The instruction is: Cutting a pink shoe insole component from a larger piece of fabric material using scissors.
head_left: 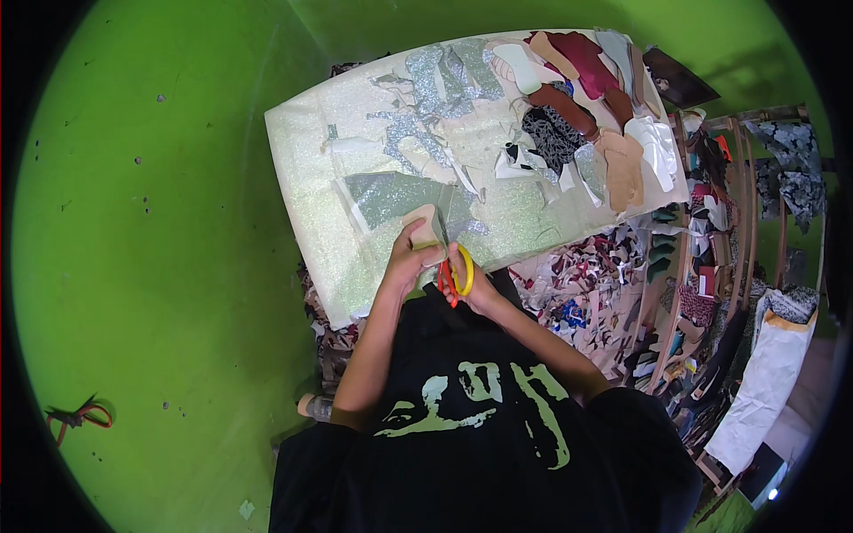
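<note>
Right here in front of my chest, near the close edge of the table (302, 169), my left hand (405, 258) has the tan piece (423, 222) pinched, thumb on the near side and fingers wrapping its left edge, so the piece rises up and away from my fingertips. My right hand (480, 288) is curled about the scissors (470, 266), red loop to the left, yellow loop to the right, just beside the left hand. The piece sits ahead and a touch left of that right hand, with the scissors' upper end up against its right side; how wide the blades stand, I can't tell. Behind the piece, the glitter sheet (382, 197) lies on the table, grey-green and sparkling, partly covered by what I hold. Farther off, silvery offcuts (413, 142) sprawl across the middle, and over to the right there's a brown cutout (622, 169), a white one (656, 147) next to it, and a dark patterned cloth (549, 138) just beyond. Down right, below the table, scraps (582, 284) lie heaped in many colours.
</note>
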The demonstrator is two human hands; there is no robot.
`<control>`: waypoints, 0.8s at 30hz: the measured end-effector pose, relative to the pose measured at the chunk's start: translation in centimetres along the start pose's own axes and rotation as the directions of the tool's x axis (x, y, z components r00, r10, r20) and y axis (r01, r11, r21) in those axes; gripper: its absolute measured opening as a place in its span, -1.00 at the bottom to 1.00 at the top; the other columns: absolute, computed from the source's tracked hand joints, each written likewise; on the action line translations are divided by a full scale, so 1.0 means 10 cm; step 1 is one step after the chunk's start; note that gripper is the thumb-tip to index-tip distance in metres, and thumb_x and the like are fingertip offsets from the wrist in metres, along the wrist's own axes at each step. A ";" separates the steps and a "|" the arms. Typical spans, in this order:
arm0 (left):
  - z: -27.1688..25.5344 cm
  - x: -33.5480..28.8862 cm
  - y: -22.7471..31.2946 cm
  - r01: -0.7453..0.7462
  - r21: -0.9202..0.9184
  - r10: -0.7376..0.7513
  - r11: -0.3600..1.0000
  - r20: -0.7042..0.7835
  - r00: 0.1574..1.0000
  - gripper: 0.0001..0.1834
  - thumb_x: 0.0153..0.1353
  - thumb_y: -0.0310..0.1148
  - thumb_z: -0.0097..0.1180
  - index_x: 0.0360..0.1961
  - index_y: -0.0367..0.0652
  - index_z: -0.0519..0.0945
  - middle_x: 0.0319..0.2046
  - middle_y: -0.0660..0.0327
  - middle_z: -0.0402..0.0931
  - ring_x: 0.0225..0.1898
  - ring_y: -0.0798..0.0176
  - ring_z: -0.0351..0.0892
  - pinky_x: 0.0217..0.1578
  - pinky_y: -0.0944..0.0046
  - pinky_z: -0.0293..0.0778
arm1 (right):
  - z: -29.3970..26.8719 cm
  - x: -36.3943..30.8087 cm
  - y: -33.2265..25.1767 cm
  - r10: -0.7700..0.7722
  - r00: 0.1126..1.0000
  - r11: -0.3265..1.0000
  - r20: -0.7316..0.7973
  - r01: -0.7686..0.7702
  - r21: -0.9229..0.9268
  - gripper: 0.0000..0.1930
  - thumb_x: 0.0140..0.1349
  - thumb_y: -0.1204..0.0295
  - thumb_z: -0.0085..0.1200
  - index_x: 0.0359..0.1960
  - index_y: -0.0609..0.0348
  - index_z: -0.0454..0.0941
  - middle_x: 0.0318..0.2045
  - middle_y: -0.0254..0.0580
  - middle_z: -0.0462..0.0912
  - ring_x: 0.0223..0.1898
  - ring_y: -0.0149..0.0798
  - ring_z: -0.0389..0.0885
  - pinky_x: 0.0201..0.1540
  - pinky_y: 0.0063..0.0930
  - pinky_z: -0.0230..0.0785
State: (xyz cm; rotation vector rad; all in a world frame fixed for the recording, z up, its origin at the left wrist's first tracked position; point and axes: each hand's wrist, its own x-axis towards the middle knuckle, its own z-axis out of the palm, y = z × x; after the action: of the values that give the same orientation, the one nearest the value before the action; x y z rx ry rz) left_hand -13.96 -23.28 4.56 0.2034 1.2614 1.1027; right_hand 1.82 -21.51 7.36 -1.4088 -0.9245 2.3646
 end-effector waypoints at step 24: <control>-0.07 -0.01 -0.19 -0.050 0.035 0.051 0.998 -0.006 0.999 -0.21 0.07 -0.73 0.20 0.36 -0.19 0.25 0.04 0.05 0.47 -0.03 0.20 0.57 -0.08 0.29 0.57 | -0.07 0.13 -0.05 0.026 0.997 1.000 -0.073 -0.025 0.006 -0.33 0.27 -0.36 -0.16 -0.22 0.10 0.39 -0.59 -0.32 0.41 -0.66 -0.46 0.41 -0.64 -0.60 0.32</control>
State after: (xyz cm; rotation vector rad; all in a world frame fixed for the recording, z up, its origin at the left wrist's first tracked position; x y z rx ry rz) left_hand -13.49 -24.64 3.15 0.2596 1.2880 1.1259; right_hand 1.75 -20.20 6.56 -1.5031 -0.8856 2.3148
